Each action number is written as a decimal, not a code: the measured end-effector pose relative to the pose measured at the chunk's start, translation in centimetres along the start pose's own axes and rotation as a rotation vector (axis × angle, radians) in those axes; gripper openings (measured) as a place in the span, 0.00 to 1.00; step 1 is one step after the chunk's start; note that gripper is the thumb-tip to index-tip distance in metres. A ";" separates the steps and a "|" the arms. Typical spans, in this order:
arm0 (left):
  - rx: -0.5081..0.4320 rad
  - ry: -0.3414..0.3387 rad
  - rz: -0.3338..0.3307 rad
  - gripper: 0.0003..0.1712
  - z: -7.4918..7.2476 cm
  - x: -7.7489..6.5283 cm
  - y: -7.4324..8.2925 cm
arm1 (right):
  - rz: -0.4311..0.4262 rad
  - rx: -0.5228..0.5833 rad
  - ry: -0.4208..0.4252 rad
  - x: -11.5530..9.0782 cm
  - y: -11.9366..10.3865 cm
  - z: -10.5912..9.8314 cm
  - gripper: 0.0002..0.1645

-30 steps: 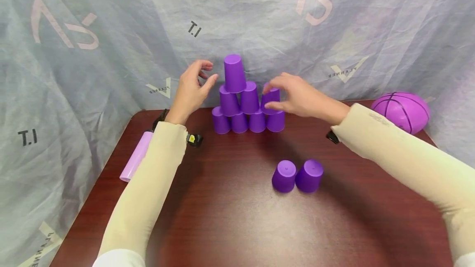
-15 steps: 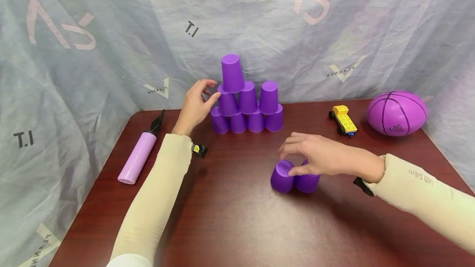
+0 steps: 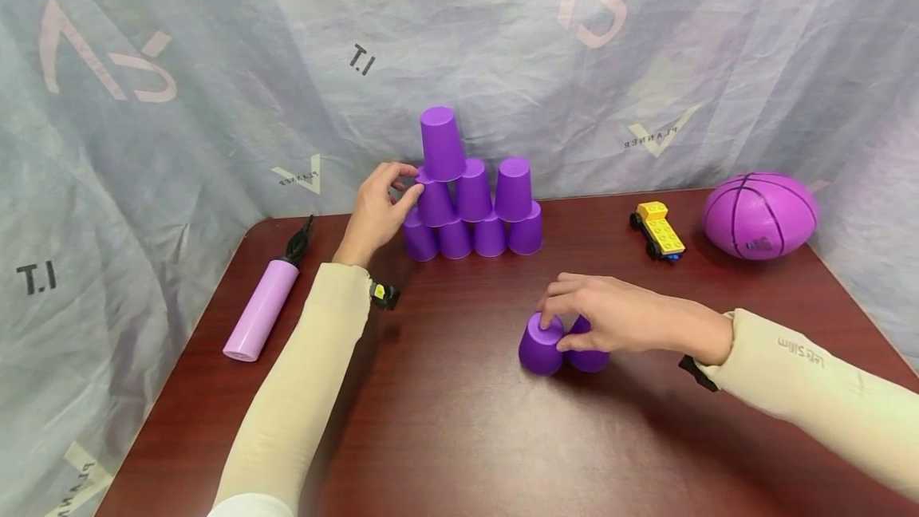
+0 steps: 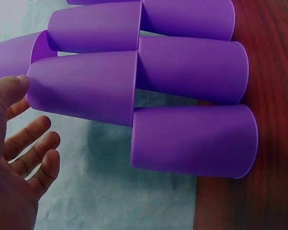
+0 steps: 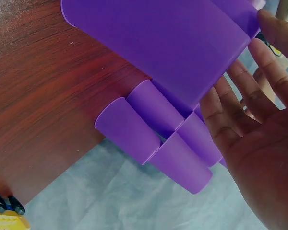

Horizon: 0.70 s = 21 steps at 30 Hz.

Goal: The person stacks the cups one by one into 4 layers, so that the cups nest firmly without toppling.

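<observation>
Upside-down purple cups stand in a pyramid at the table's back: several in the bottom row, three in the middle row, one top cup (image 3: 443, 144) on its left side. My left hand (image 3: 376, 212) is at the left end; its thumb touches the upper edge of the left middle-row cup (image 4: 84, 86), other fingers loosely spread. Two more upside-down cups stand side by side nearer me. With thumb and fingers my right hand (image 3: 610, 313) pinches the upper part of the left loose cup (image 3: 540, 349). Partly hidden behind that hand is the right loose cup (image 3: 589, 359).
A lilac hand pump (image 3: 262, 309) with a black nozzle lies at the left edge. Toward the back right are a yellow toy truck (image 3: 660, 231) and a purple ball (image 3: 761, 216). A grey cloth (image 3: 402, 30) hangs behind the brown table (image 3: 445, 421).
My right hand has left the pyramid's right middle-row cup, come down toward me and taken hold of the left loose cup. My left hand has lowered from beside the top cup to the middle row.
</observation>
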<state>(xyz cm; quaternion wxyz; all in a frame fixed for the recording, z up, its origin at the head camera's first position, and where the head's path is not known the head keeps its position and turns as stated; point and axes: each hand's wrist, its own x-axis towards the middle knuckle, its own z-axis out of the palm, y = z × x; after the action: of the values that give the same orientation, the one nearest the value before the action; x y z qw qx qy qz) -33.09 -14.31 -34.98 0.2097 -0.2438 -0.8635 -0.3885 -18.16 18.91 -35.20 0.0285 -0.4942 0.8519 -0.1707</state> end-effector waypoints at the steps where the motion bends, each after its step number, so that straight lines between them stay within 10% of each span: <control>1: -0.001 0.003 0.003 0.13 0.0 0.0 0.0 | -0.002 0.002 0.003 0.0 0.0 0.0 0.14; 11: 0.001 0.010 0.017 0.13 0.1 0.0 0.1 | -0.020 -0.037 0.033 0.3 0.0 0.0 0.13; 21: 0.018 0.001 0.011 0.12 0.0 0.0 0.1 | -0.100 -0.033 0.285 1.5 1.0 -2.6 0.15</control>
<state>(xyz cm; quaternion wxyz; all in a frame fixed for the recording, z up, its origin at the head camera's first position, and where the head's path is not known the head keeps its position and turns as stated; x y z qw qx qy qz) -33.01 -14.21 -34.91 0.2145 -0.2466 -0.8656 -0.3795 -20.30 18.75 -32.84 -0.1091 -0.5071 0.8244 -0.2264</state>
